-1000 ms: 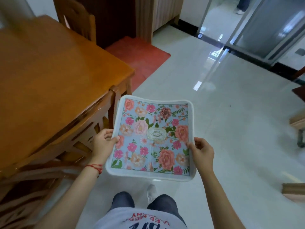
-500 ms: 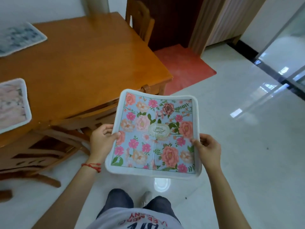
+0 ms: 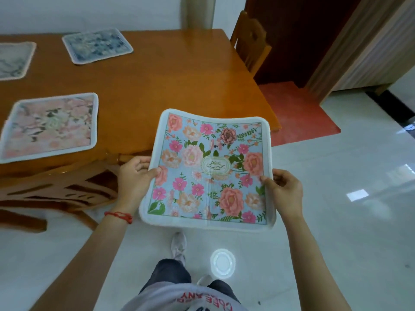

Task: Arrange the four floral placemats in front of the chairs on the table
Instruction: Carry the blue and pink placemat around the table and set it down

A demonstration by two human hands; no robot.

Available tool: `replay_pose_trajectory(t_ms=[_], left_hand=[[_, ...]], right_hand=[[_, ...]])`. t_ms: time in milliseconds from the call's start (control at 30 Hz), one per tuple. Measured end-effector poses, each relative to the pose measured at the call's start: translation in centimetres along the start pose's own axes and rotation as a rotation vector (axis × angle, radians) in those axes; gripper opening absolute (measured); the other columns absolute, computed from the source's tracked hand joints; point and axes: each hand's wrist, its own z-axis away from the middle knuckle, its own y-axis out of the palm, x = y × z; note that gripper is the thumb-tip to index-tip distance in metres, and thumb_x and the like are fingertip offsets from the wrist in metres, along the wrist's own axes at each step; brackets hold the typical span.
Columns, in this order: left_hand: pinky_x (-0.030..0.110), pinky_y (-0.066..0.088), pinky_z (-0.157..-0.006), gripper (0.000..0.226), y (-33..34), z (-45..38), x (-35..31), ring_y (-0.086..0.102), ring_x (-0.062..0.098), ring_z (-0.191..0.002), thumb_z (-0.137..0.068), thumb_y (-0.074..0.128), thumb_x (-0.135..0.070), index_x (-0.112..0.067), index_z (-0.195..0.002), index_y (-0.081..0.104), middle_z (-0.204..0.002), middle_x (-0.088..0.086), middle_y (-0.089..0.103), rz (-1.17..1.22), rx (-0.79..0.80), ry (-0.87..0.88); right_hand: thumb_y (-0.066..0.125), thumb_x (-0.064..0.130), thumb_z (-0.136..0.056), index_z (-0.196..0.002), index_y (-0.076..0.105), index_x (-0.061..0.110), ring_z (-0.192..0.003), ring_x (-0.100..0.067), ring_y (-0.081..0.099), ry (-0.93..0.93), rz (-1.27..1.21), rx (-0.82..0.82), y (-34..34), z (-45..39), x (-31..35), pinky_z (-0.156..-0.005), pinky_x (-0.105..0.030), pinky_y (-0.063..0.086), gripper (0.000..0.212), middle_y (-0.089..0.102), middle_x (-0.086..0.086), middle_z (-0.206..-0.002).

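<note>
Both hands are clamped on one floral mat (image 3: 208,169), held face up in the air at the centre of the view, off the table (image 3: 170,86) and just past its near right corner. The left hand (image 3: 134,176) pinches the mat's 9 o'clock edge, thumb on the printed face and fingers curled beneath; the right hand (image 3: 283,187) pinches the 3 o'clock edge the same way, so the hands are apart, one on each side of the mat. The mat is light blue with pink and peach flowers, a white border and a small oval label in the middle (the letters read sideways). Its far edge overlaps the table's corner in the view, though whether it touches the wood I cannot tell. A red string (image 3: 119,215) circles the left wrist. Three more mats lie flat on the table: a pink mat (image 3: 49,126) at 9 o'clock near the table's front edge, a blue mat (image 3: 97,46) at 11 o'clock farther back, and a pale mat (image 3: 13,60) cut off by the frame's left side at 10 o'clock (all three are blurred). A chair (image 3: 56,189) is tucked under the table at 8 o'clock, below the pink mat, and a second chair (image 3: 251,41) stands at the table's far right end, at 1 o'clock. A red rug (image 3: 296,108) lies on the white floor (image 3: 348,221) beyond the table at 2 o'clock. The person's shoe (image 3: 178,245) shows at 6 o'clock beneath the held mat.
</note>
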Motion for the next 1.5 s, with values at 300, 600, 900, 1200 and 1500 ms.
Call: replay_pose_trajectory(t_ms=[300,600,900,1200,1500], left_hand=[[0.024,0.047,-0.057,0.024,-1.5,-8.4,-1.4,0.062,0.010,-0.067,-0.075,0.070,-0.002,-0.022,-0.077,0.057,-0.076,-0.007,0.063,0.000,-0.039,-0.016],[0.024,0.048,-0.057,0.020,-2.5,-15.7,-2.5,0.063,0.012,-0.069,-0.075,0.070,-0.002,-0.008,-0.092,0.061,-0.078,-0.005,0.064,0.029,-0.071,-0.050],[0.026,0.050,-0.059,0.021,-0.8,-21.3,-2.2,0.064,0.014,-0.072,-0.077,0.070,-0.007,-0.008,-0.096,0.061,-0.083,0.000,0.065,-0.015,-0.102,-0.099],[0.024,0.047,-0.064,0.022,2.0,-26.2,-1.3,0.061,0.010,-0.077,-0.075,0.070,-0.006,-0.009,-0.096,0.063,-0.090,0.001,0.065,-0.096,-0.222,-0.186],[0.021,0.044,-0.061,0.021,3.5,-30.3,0.4,0.060,0.018,-0.080,-0.078,0.068,-0.009,-0.007,-0.098,0.063,-0.092,0.001,0.062,-0.170,-0.284,-0.226]], right_hand=[[0.069,0.010,-0.078,-0.089,0.065,0.014,-0.058,0.010,0.059,-0.046,0.011,0.047,6.7,-7.2,3.4,-0.052,-0.005,0.046,0.013,0.064,0.009,-0.075],[0.067,0.011,-0.081,-0.095,0.064,0.007,-0.069,-0.001,0.059,-0.068,0.045,0.101,12.5,-13.1,6.5,-0.050,-0.006,0.047,0.015,0.061,0.013,-0.076],[0.065,0.018,-0.084,-0.096,0.062,0.011,-0.076,-0.008,0.065,-0.056,0.093,0.199,16.2,-19.8,7.3,-0.060,-0.022,0.052,0.014,0.065,0.006,-0.083],[0.066,0.015,-0.083,-0.094,0.061,0.011,-0.071,-0.003,0.063,-0.057,0.106,0.319,20.1,-27.4,6.7,-0.050,-0.011,0.051,0.012,0.064,0.007,-0.080],[0.065,0.011,-0.084,-0.090,0.059,0.009,-0.069,-0.001,0.060,-0.020,0.073,0.383,23.9,-30.9,5.6,-0.050,-0.006,0.047,0.008,0.061,0.009,-0.077]])
